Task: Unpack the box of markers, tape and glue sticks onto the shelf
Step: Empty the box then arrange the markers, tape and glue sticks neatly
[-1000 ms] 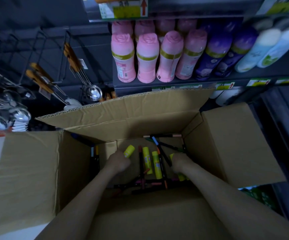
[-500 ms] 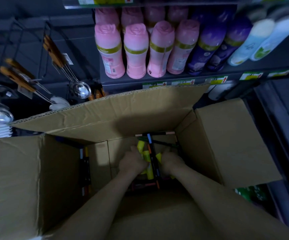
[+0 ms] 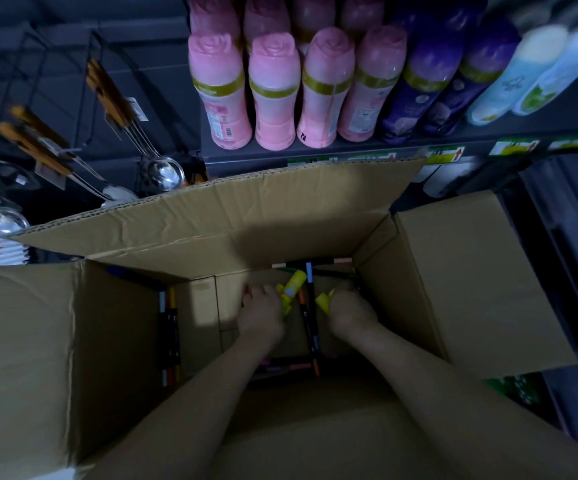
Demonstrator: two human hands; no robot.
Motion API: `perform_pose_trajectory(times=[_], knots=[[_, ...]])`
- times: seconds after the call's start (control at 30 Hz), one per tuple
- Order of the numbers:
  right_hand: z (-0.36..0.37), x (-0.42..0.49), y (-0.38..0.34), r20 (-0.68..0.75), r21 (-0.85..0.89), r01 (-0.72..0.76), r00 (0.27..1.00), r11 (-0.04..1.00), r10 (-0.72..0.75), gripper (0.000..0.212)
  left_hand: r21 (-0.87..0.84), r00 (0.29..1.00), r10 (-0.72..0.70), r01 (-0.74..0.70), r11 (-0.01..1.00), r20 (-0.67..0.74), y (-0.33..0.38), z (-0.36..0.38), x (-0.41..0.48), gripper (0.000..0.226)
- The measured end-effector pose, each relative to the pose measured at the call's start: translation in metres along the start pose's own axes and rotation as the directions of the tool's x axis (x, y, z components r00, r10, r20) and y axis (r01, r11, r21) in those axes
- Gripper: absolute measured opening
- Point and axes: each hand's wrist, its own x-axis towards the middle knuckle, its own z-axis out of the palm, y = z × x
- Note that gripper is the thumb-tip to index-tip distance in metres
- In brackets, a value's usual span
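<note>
Head view looks straight down into a deep brown corrugated cardboard box (image 3: pixel 73 341) with its flaps folded out, and both hands are at the bottom of it. The left hand (image 3: pixel 261 313) curls around a yellow plastic glue stick (image 3: pixel 294 287), a smooth cylinder with a printed label, whose end points toward the far wall of the box. The right hand (image 3: pixel 348 311) grips a second yellow glue stick (image 3: pixel 325 300). Only its end pokes out past the fingers, and I cannot tell whether either fist holds more than one.

By my reading the unpacking is at a pick-up stage with most of it left to do. Slim black-barrelled markers (image 3: pixel 310 327) with coloured tips lie loose on the box floor: one line of them between the hands, others along the far wall and the near edge. A bundle of markers (image 3: pixel 169 337) stands against the left wall. No tape shows in the box.

Nothing from the box is seen on the dark metal shelf (image 3: pixel 246 157) beyond the far flap. It carries glossy pink plastic bottles (image 3: pixel 275 95) with rose-moulded caps, purple bottles (image 3: pixel 419 88) and pale bottles (image 3: pixel 509 77). Steel ladles with wooden handles (image 3: pixel 161 171) hang off the box's far left corner.

The cardboard is matt and creased. I judge that the round, thin markers would roll easily.
</note>
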Motion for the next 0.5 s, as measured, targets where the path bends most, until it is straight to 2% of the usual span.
perform_pose_trajectory(times=[0.1, 0.2, 0.33, 0.5], knots=[[0.006, 0.002, -0.004, 0.038, -0.084, -0.009, 0.999, 0.996, 0.012, 0.057, 0.059, 0.998, 0.043, -0.040, 0.997, -0.039, -0.005, 0.003, -0.002, 0.049], [0.006, 0.002, -0.006, 0.044, -0.162, 0.017, 0.999, 0.987, -0.010, 0.052, 0.035, 0.996, 0.075, -0.073, 0.997, -0.044, -0.010, 0.003, 0.000, 0.048], [0.004, 0.004, -0.002, 0.029, -0.150, 0.038, 0.999, 0.988, -0.034, 0.045, -0.209, 0.997, 0.081, -0.078, 0.975, 0.004, -0.021, -0.001, 0.007, 0.049], [-0.014, -0.003, -0.007, 0.027, 0.062, 0.118, 0.992, 0.991, -0.120, 0.025, -0.427, 0.990, 0.104, -0.055, 0.903, 0.093, -0.028, -0.011, 0.001, 0.029]])
